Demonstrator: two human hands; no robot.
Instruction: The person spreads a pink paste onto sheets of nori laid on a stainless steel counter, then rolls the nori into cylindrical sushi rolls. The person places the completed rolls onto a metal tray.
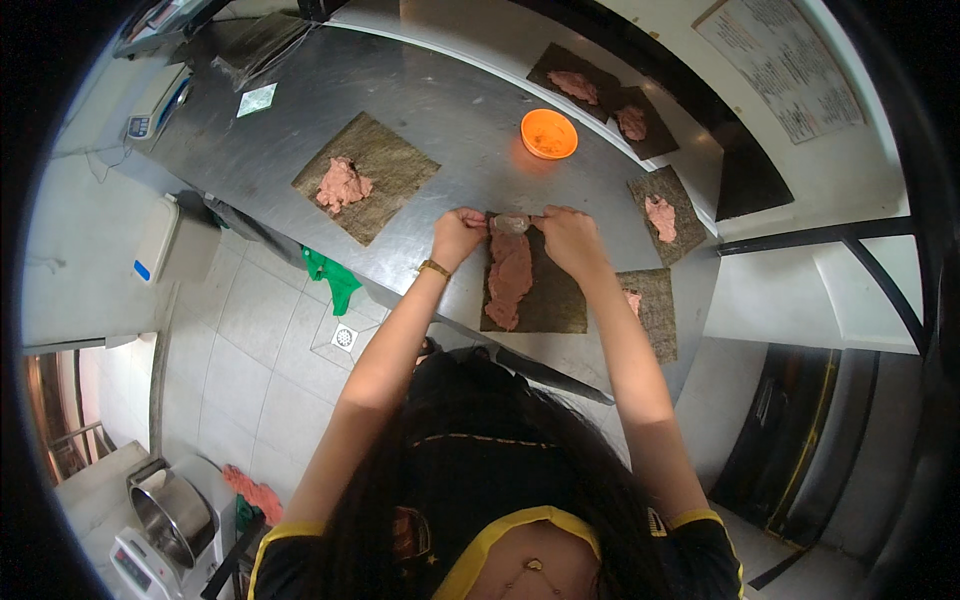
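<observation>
As you lean in over the counter [450, 125], one orange bowl [538, 148] stands on it, and four dark sheets lie around that bowl, each bearing one patch of pink paste. The left sheet [395, 185] lies to the bowl's left; two more, the right sheet [685, 215] and the near-right sheet [655, 310], lie to the bowl's right and closer to you, the latter partly behind your forearm. The fourth, your working sheet [550, 300], lies on your side of the bowl. Two further sheets show beyond the counter's back edge, right of the bowl; whether they are reflections, you cannot tell from this view.

The paste strip [510, 280] on the working sheet runs toward you from between your hands. At its far end, nearest the bowl, sits one pale rounded tool [511, 226], its exact kind unclear. Your left hand [460, 235] pinches the tool's left end with fingers drawn narrow, and your right hand [570, 240] grips its right end. Both forearms reach forward and slant inward toward the bowl.
</observation>
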